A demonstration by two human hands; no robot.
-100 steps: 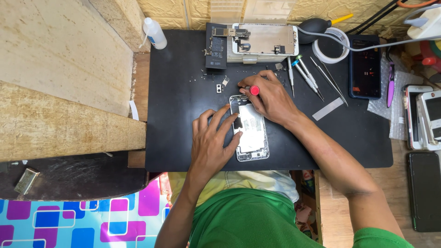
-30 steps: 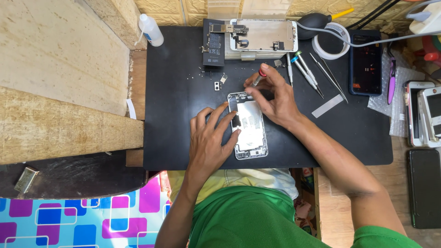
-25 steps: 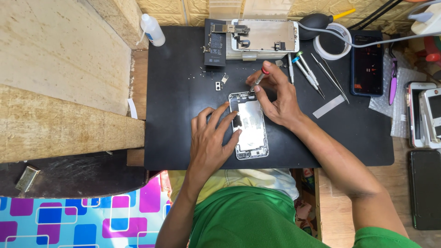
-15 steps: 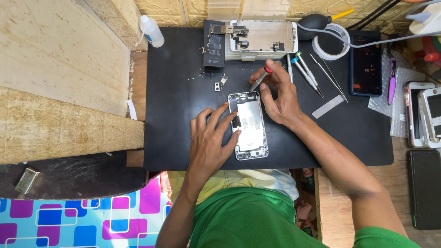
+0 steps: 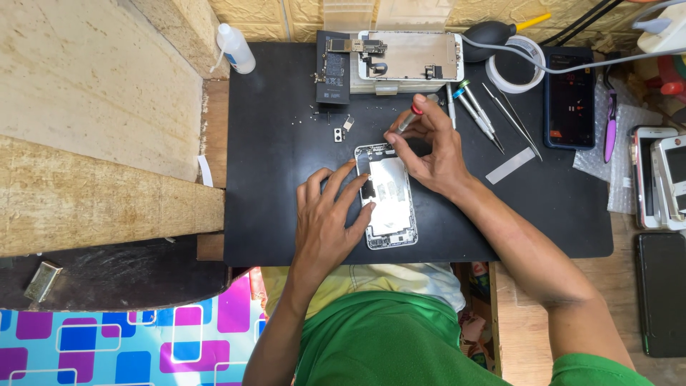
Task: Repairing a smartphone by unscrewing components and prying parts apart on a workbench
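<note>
An opened phone body [image 5: 388, 197], silver inside, lies flat on the black work mat [image 5: 279, 171]. My left hand [image 5: 330, 218] rests on its left edge, fingers spread, pinning it down. My right hand [image 5: 429, 146] holds a small screwdriver [image 5: 409, 120] with a red cap, its tip slanting down toward the phone's top end. Several tiny screws and small metal parts [image 5: 343, 129] lie on the mat just up and left of the phone.
At the mat's far edge sit a dismantled phone screen [image 5: 411, 56], a black battery [image 5: 332, 68], more screwdrivers [image 5: 471, 107], tweezers [image 5: 509, 118], a tape roll [image 5: 516, 63], a dust blower [image 5: 493, 30] and a dark phone [image 5: 569, 96]. A squeeze bottle [image 5: 234, 47] stands far left. More phones [image 5: 661, 182] lie right.
My right hand has lifted the screwdriver slightly up and away from the phone's top end. My left hand has stayed on the phone's left edge.
</note>
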